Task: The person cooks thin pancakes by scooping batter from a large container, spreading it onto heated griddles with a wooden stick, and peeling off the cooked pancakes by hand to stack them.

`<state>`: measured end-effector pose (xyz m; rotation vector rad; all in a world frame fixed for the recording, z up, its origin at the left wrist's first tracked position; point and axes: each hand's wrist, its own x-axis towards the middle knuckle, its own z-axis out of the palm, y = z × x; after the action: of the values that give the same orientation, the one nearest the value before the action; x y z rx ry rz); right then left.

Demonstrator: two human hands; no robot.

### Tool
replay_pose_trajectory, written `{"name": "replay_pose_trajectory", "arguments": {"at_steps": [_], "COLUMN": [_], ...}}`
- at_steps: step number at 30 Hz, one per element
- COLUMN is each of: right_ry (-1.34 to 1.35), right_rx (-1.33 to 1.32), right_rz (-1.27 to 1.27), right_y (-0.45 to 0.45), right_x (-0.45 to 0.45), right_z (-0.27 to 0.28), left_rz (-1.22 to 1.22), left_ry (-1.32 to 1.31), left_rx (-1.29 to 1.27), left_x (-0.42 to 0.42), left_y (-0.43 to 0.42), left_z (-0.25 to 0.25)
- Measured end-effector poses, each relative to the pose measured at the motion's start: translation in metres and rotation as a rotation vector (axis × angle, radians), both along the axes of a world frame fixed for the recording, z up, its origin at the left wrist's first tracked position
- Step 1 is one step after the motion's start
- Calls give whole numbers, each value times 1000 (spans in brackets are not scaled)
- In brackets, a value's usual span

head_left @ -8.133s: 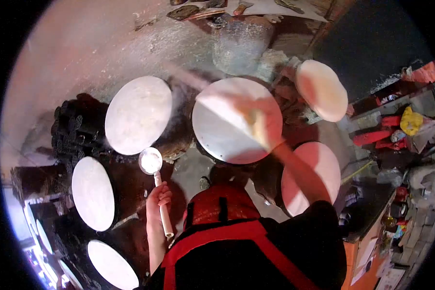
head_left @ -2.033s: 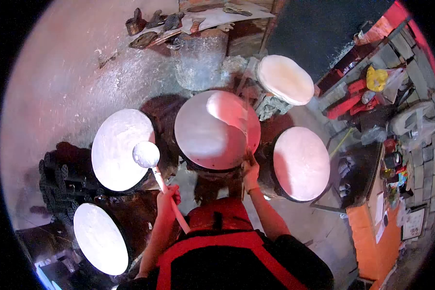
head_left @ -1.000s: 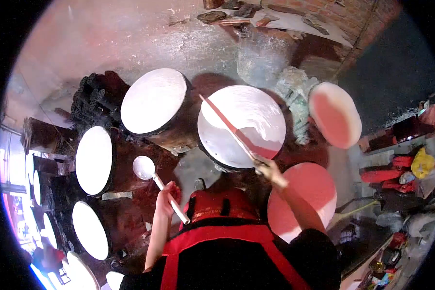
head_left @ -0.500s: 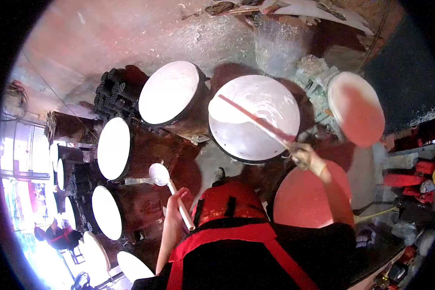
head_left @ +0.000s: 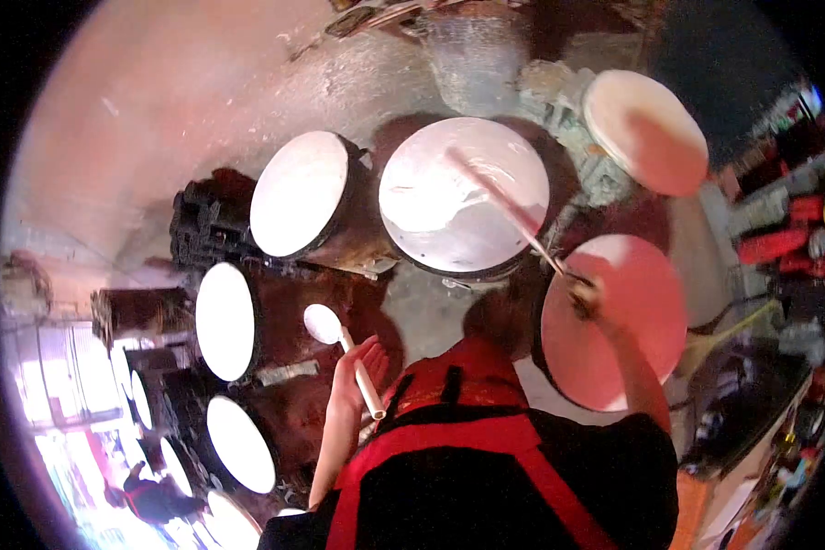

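My left hand grips the pale handle of a ladle, its round white bowl raised beyond my fingers. In my right hand, blurred by motion, is a long thin stick-like spreader. Its far end lies over the round griddle in front of me. A whitish, wet-looking layer with swirl marks covers much of that griddle's surface. Beneath my right hand and forearm is another round plate, mostly in reddish shade.
More pale round plates surround me, including one on a drum at front left, one at left and one at far right. Black perforated cylinders are stacked at left. A person is at lower left. Red items lie at right.
The spreader's tip has moved across the griddle's coated surface, and my right hand has come lower. My left hand still holds the ladle, its fingers more extended. The view has turned somewhat.
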<state>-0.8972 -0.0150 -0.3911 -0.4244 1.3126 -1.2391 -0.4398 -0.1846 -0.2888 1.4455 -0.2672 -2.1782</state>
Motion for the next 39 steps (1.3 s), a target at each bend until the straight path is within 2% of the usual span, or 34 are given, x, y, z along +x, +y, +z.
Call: {"name": "replay_pose_trajectory", "arguments": {"at_steps": [3, 5, 6, 8, 9, 10, 12, 14, 15, 18, 21, 22, 23, 25, 27, 29, 31, 32, 34, 36, 38, 39], "right_ry": [376, 329, 219, 54, 41, 22, 29, -3, -129, -115, -104, -721, -114, 291, 319, 238, 113, 60, 11, 146, -16, 36], "right_rx": [30, 54, -6, 164, 281, 397, 352, 248, 161, -183, -595, -751, -521, -203, -87, -54, -45, -32, 18, 162, 51, 118], "right_rz": [-192, -109, -96, -38, -75, -116, -341, -563, -637, -692, -593, -679, -731, -784, -809, -827, -841, -845, -839, -809, -828, -844], "right_y": [-44, -37, -17, 8, 26, 45, 62, 42, 12, -132, -293, -359, -395, -427, -423, -399, -359, -337, -298, -264, -230, -212], "right_x": [79, 116, 136, 163, 173, 183, 227, 262, 278, 330, 359, 356, 360, 364, 371, 381, 397, 406, 419, 420, 400, 396], "right_z": [7, 18, 35, 63, 61, 59, 44, 19, -8, -55, -83, -132, -114, -72, -56, -50, -48, -47, -41, -32, -66, -36], "left_rz": [-97, -204, -219, -233, -272, -298, -344, -366, -370, -237, -49, -12, 40, 62, 144, 197, 223, 119, 57, 95, 8, 4], "left_ry": [57, 140, 120, 84, -49, -50, -55, -136, -107, -117, -53, -55, -65, -186, -170, -135, -80, -139, -139, 26, 85, 104], "left_rx": [29, 18, 8, -8, -43, -67, -112, -95, -95, -96, -36, -28, -58, -147, -121, -48, 6, -88, -56, -57, -57, 4], "left_x": [5, 16, 26, 45, 53, 65, 96, 122, 138, 176, 220, 233, 244, 244, 272, 276, 283, 281, 262, 248, 246, 242], "left_y": [-22, -36, -42, -51, -53, -56, -58, -58, -57, -40, -23, -14, -5, 5, 13, 16, 13, 6, -2, -7, -16, -17], "left_z": [4, 10, 6, -3, 1, -4, -14, -23, -28, -25, -24, -23, -22, 7, -20, -18, -38, -40, -23, -21, -42, -45]}}
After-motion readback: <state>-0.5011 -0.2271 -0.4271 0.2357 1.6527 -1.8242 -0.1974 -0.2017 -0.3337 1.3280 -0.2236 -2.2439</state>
